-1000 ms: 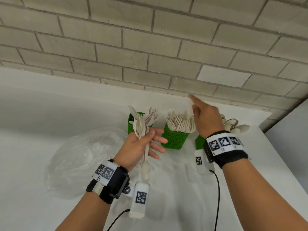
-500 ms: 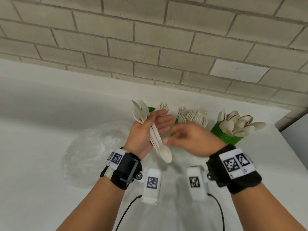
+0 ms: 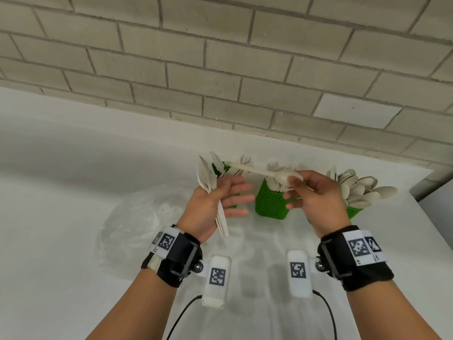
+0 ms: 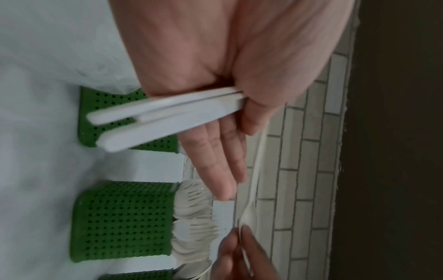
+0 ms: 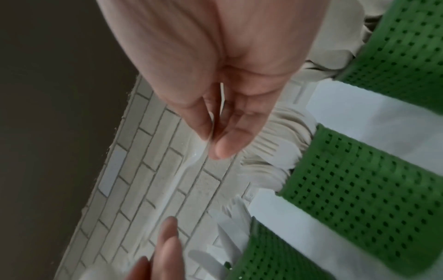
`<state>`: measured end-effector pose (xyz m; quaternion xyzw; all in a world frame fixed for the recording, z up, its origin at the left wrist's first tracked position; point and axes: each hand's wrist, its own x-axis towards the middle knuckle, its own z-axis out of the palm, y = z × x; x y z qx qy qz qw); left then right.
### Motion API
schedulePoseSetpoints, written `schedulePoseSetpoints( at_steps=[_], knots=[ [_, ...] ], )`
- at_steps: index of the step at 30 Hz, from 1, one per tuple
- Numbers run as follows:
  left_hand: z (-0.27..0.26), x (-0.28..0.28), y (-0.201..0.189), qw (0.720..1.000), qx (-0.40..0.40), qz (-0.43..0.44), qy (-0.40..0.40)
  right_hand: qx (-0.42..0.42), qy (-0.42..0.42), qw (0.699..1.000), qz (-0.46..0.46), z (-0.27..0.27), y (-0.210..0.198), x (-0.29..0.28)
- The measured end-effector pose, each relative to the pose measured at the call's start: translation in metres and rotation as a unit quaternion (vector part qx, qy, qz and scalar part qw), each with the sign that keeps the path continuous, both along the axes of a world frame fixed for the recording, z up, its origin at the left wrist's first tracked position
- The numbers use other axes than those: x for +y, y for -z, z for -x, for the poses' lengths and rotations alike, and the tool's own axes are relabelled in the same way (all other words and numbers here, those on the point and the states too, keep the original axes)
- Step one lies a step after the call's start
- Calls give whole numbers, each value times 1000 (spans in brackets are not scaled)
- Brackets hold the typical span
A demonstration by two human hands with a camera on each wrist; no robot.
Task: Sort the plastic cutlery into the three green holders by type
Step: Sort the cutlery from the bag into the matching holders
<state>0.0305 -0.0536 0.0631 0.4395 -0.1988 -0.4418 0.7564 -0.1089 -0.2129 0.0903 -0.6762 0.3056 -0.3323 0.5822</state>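
Observation:
My left hand clamps a few white knives against its palm with the thumb, blades up and fingers straight; their handles show in the left wrist view. My right hand pinches a white spoon by its bowl, the handle pointing left, above the middle green holder full of forks. The left holder with knives is mostly hidden behind my left hand. The right holder is packed with spoons. The right wrist view shows the spoon between thumb and fingers.
A crumpled clear plastic bag lies on the white table left of my left hand. A brick wall rises close behind the holders. The table's right edge runs just past the spoon holder.
My right hand came from the fork holder to my left hand, drew the spoon out of the bunch and carried it right. My left hand keeps only the knives.

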Motion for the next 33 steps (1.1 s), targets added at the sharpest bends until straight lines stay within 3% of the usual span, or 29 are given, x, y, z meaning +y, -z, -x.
schedulePoseSetpoints(
  at_steps=[4,8,13,16,20,23,29,33],
  knots=[
    [8,-2,5,998,-35,-25,42,-25,17,999,40,3,-5,-2],
    [6,-4,17,997,-61,-48,-4,-65,40,994,80,10,-16,-5],
    [2,-3,20,996,-47,-74,5,-71,78,986,126,26,-25,-16],
    [2,-4,24,997,3,-71,33,-55,112,980,153,40,-31,-25],
    [3,-10,32,993,81,-21,82,-25,229,932,280,79,-50,-53],
    [9,-21,34,989,90,-8,118,21,272,886,375,103,-63,-69],
    [36,-58,22,989,13,-42,138,92,250,844,467,109,-63,-87],
    [48,-74,14,987,-46,-45,144,166,212,844,464,95,-36,-103]
  ],
)
